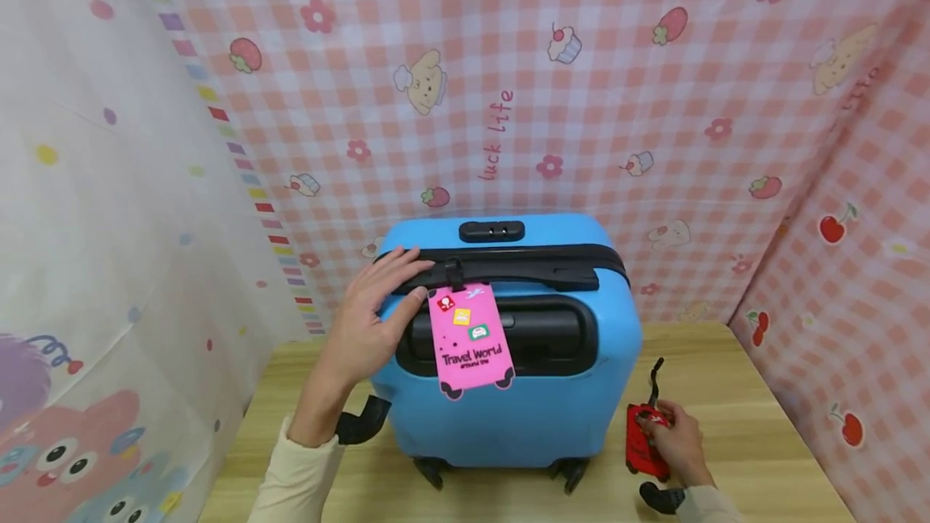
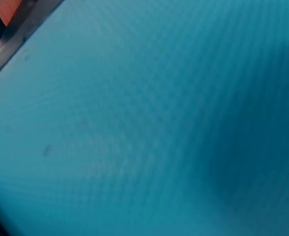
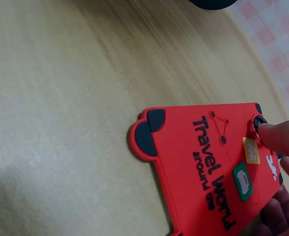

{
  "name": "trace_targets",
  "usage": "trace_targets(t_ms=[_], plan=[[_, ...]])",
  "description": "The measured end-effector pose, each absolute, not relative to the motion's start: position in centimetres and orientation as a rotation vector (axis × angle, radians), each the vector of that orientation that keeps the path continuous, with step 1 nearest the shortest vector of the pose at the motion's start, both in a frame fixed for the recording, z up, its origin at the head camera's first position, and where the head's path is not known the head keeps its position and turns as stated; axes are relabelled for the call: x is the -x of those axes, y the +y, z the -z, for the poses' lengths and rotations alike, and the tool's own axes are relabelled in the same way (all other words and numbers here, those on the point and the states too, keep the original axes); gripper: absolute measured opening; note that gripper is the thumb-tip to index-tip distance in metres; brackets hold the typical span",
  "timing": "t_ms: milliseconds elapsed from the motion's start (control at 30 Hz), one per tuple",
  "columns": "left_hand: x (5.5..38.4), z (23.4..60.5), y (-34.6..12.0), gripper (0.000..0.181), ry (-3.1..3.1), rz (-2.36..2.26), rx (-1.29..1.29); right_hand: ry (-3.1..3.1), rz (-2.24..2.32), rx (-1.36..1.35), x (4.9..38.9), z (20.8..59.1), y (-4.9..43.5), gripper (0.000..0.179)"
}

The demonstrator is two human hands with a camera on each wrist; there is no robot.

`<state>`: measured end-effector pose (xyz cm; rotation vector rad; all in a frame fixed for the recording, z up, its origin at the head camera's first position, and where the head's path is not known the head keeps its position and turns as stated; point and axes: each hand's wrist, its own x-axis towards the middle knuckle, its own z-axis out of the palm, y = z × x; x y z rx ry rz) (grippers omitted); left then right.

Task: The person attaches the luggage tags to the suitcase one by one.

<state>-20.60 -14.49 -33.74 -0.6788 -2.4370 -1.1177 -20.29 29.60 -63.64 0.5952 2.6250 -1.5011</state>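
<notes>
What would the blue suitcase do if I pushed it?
The blue suitcase would probably roll, because black wheels show underneath. It looks smooth and hard, so it likely wouldn't squish.

Right-wrist view: red tag (image 3: 184, 172) cut off below. Left-wrist view: suitcase (image 2: 134, 118) blurred.

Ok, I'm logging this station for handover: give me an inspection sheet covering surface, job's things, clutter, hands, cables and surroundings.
Surface: wood-grain tabletop.
Job's things: blue suitcase, pink luggage tag hanging from its black carry handle; red luggage tag beside the suitcase.
Clutter: nothing seen.
Left hand: rests at the carry handle's left end.
Right hand: pinches the red luggage tag.
Cables: nothing seen.
Surroundings: pink gingham cloth behind and right; white cartoon-print cloth left.
</notes>
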Motion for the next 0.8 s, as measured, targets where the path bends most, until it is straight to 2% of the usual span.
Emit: trace_targets(t_ms=[567,800], plan=[[20.52,33.49,-14.26,0.036,-2.45,1.091,0.667,2.646,1.441,-0.613,20.44,63.72,29.34,0.055],[20.48,33.68,-14.44,0.036,-2.449,1.092,0.657,2.655,1.491,-0.533,20.55,63.44,28.99,0.052]])
